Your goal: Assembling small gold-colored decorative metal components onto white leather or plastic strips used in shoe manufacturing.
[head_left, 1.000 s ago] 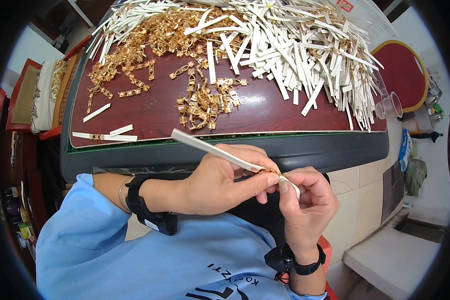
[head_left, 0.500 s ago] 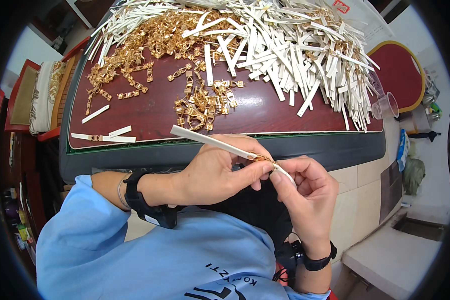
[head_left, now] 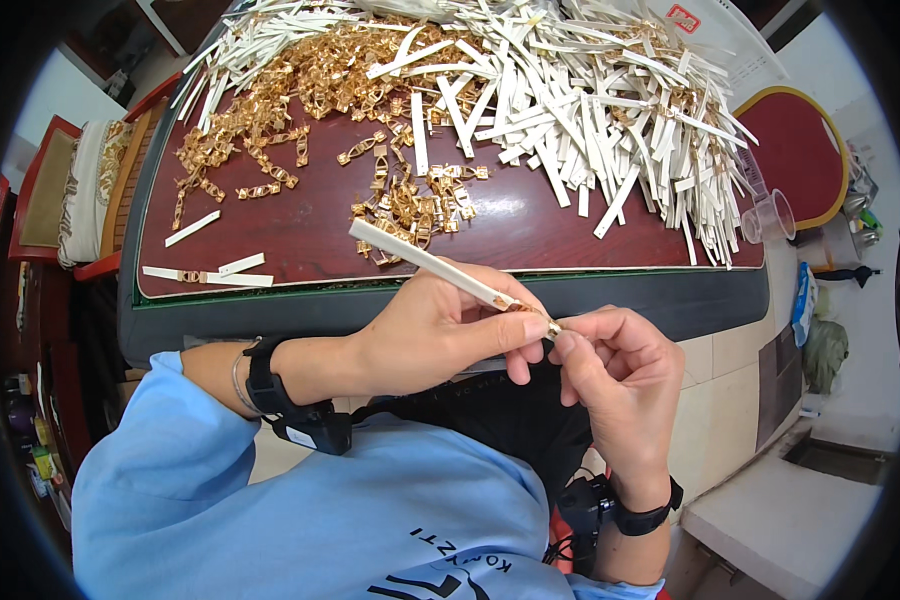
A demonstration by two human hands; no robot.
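Between my hands is a white strap (head_left: 425,263) with a gold metal link (head_left: 553,328) at its lower right end. My left hand (head_left: 440,325) is closed on the strap, thumb on top, and the strap's free end points up and left toward the table. My right hand (head_left: 620,370) pinches the link's end with thumb and forefinger. The fingertips hide part of the link and whatever lies inside the right-hand pinch. A small heap of gold links (head_left: 415,205) lies on the table just beyond my left hand.
On the dark red table (head_left: 300,235) stand a large pile of gold links (head_left: 340,75) and a heap of white straps (head_left: 570,110). A strap joined to a link (head_left: 192,276) lies at the front left. A clear plastic cup (head_left: 770,215) tips at the right edge.
My right hand has shifted slightly right and down. The short white piece that showed beside its thumb is now out of sight, and more gold shows between the hands.
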